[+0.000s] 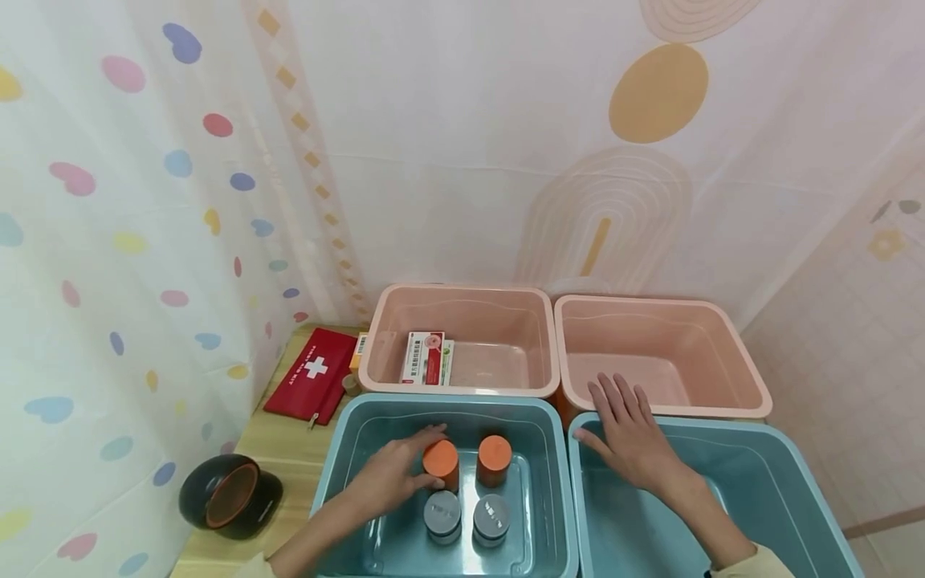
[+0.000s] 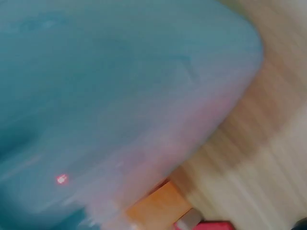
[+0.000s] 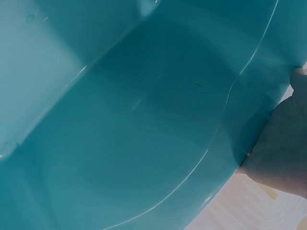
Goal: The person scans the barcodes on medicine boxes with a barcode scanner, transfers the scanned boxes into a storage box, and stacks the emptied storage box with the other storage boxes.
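Note:
My left hand (image 1: 393, 474) reaches into the left blue bin (image 1: 448, 399). Its fingers and thumb lie around an orange-capped bottle (image 1: 441, 459), which stands upright. To the right of it stands a second orange-capped bottle (image 1: 495, 459). Nearer to me are two grey-lidded jars (image 1: 442, 514), side by side on the bin floor. Over the far rim of the right blue bin (image 1: 784, 449) lies my right hand (image 1: 636, 445), palm down with fingers straight and spread. In the right wrist view, part of this hand (image 3: 280, 143) shows at the bin's edge. The left wrist view is blurred and hides the left fingers.
Behind stand two pink bins; the left pink bin (image 1: 462, 291) holds medicine boxes (image 1: 426, 359), and the right pink bin (image 1: 650, 303) adjoins it. A red first aid pouch (image 1: 307, 373) and a black rounded object (image 1: 231, 496) lie on the wooden table (image 1: 278, 441) at left. Patterned curtains (image 1: 448, 160) hang behind.

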Tool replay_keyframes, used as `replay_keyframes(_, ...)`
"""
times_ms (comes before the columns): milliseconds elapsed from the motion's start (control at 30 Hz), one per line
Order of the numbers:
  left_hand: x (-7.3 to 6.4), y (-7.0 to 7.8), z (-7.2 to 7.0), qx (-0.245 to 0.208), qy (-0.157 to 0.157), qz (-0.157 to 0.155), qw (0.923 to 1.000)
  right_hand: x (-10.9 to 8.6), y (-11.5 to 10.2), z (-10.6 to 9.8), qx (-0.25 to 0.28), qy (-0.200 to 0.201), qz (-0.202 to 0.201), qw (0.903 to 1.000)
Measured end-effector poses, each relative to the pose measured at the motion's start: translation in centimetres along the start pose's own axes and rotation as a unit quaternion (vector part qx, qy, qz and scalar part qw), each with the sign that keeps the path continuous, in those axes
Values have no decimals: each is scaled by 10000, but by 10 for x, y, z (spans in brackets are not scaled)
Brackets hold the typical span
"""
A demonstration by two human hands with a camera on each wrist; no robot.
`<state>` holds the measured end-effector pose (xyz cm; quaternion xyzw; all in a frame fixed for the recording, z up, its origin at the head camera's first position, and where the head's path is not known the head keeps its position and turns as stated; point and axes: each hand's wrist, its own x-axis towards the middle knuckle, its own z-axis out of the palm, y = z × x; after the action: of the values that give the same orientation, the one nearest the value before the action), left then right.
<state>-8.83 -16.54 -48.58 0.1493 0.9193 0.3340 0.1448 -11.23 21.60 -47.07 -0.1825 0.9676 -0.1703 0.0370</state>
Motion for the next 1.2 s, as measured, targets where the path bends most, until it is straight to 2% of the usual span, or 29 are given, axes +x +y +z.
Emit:
replay_keyframes(200, -19, 17, -31, -381, 378, -496, 9973, 0, 0, 1, -21, 16, -14, 10000)
replay_keyframes(333, -39, 20, -51, -909, 624, -850, 9903, 0, 0, 1, -23, 10, 2, 10000)
replay_keyframes(467, -65, 16, -71, -1188, 923, -1569, 9761, 0, 0, 1, -26, -4, 15, 10000)
replay_keyframes(600, -93, 8, -90, -1046, 1371, -2289, 9581, 0, -1, 1, -30, -20, 4, 10000)
replay_keyframes(700, -114, -3, -99, -1126, 1820, -2305, 9493, 0, -1, 1, -55, -18, 6, 10000)
replay_keyframes(833, -134, -28, -102, -1418, 2489, -1929, 9385, 0, 0, 1, -76, 38, -9, 10000)
replay_keyframes(933, -140, -46, -97, -1575, 2845, -1769, 9290, -1, 1, 1, -73, 73, -37, 9999)
replay_keyframes(1067, -138, -62, -89, -1617, 3049, -2151, 9136, -1, 1, 1, -60, 81, -54, 9999)
replay_keyframes(1133, -135, -66, -83, -1535, 3201, -2407, 9033, -1, 0, 1, -59, 84, -58, 9999)
replay_keyframes(1200, -132, -69, -76, -1474, 3428, -2516, 8930, -1, 0, 1, -45, 113, -72, 9999)
